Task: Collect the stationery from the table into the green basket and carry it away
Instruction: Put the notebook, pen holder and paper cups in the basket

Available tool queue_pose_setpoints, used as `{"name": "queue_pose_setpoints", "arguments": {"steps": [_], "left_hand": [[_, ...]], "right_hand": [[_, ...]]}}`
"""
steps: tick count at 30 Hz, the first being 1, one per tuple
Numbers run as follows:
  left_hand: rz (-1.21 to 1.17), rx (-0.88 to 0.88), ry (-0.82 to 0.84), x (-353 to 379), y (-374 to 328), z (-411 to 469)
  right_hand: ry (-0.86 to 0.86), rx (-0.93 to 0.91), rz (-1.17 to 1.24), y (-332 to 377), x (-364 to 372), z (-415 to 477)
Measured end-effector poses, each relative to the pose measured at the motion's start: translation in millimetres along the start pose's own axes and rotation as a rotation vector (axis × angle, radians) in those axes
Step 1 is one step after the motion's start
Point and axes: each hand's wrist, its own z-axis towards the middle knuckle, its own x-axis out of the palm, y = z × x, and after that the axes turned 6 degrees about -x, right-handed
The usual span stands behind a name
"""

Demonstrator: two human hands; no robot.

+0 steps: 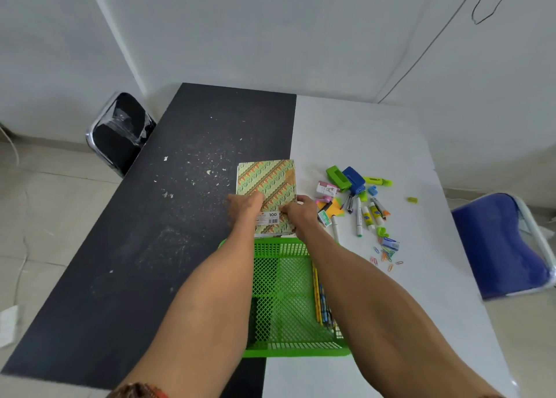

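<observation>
Pinching the notebook (267,184), left hand (245,210) and right hand (298,214) grip its near end just past the green basket (296,350).

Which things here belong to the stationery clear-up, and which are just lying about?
Job: green basket; pencils inside it; patterned notebook, held by both hands, left hand and right hand; glue sticks; highlighter; paper clips.
Lying about: black chair; blue chair; paper scraps on the black tabletop; wall cable.
</observation>
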Motion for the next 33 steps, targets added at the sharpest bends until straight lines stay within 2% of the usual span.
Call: {"name": "queue_pose_setpoints", "arguments": {"steps": [6, 11, 17, 23, 31, 33], "left_hand": [[0.074, 0.02, -0.058, -1.2, 33.3, -48.6], [0.155, -0.027, -0.001, 4.8, 78.8, -73.1], [0.471, 0.031, 0.097, 14.6, 125.1, -87.1], [0.615, 0.045, 0.16, 20.5, 143.4, -91.1], [0.762, 0.035, 0.127, 28.4, 152.3, -83.2], [0.794, 0.031, 0.107, 32.3, 154.3, -80.7]], "right_hand": [[0.093, 0.066, 0.016, -10.5, -43.2, -45.1], [0.12, 0.12, -0.112, -44.1, -78.0, -74.1], [0.122, 0.204, -0.283, -90.1, -109.2, -93.2], [0.139, 0.179, -0.377, -120.5, -118.8, -98.0], [0.267, 0.139, -0.811, -140.3, -120.1, -96.1], [0.258, 0.131, -0.858, -138.9, -120.7, -98.3]]}}
